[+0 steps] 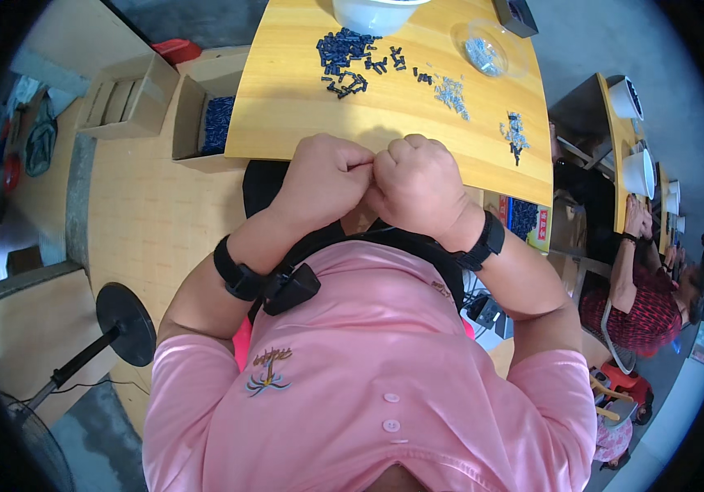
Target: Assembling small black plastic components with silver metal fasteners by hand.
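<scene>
My left hand (325,178) and my right hand (419,182) meet at the near edge of a yellow wooden table (286,107). Both are closed, with thumbs and fingertips pinched together where they touch. Whatever they hold is too small or too hidden to make out. Beyond them lies a heap of small black cylindrical parts (344,51), with several strays around it. Small clear or pale grey pieces (451,97) are scattered to the right of that. Near the right edge sits a smaller mixed group of pale and black pieces (515,133).
A white tub (375,15) and a clear round dish (483,56) of pale pieces stand at the far side. An open cardboard box (190,119) of dark parts is left of the table. A fan base (126,324) stands lower left. Another person (635,307) works at a table on the right.
</scene>
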A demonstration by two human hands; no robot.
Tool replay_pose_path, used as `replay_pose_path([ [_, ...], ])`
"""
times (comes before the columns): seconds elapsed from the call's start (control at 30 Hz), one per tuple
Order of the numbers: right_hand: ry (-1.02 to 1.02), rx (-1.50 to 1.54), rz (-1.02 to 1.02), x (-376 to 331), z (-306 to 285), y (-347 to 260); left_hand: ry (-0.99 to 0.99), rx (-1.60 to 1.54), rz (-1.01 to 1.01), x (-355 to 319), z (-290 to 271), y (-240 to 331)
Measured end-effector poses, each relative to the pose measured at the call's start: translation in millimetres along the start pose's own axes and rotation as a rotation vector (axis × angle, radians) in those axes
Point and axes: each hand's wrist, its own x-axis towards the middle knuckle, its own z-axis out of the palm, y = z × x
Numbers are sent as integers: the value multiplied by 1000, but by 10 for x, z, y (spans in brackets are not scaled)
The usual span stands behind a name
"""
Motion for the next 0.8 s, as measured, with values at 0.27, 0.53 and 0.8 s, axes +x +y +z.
replay_pose_path([
  [0.27,-19,-24,22,22,194,-25,-5,118,30,48,-51,-143],
  [0.53,65,267,212,145,213,58,153,-578,-321,-32,-538,-487],
  [0.8,-64,246,401,-212,438,479,664,-566,-373,-33,-1381,-1244],
])
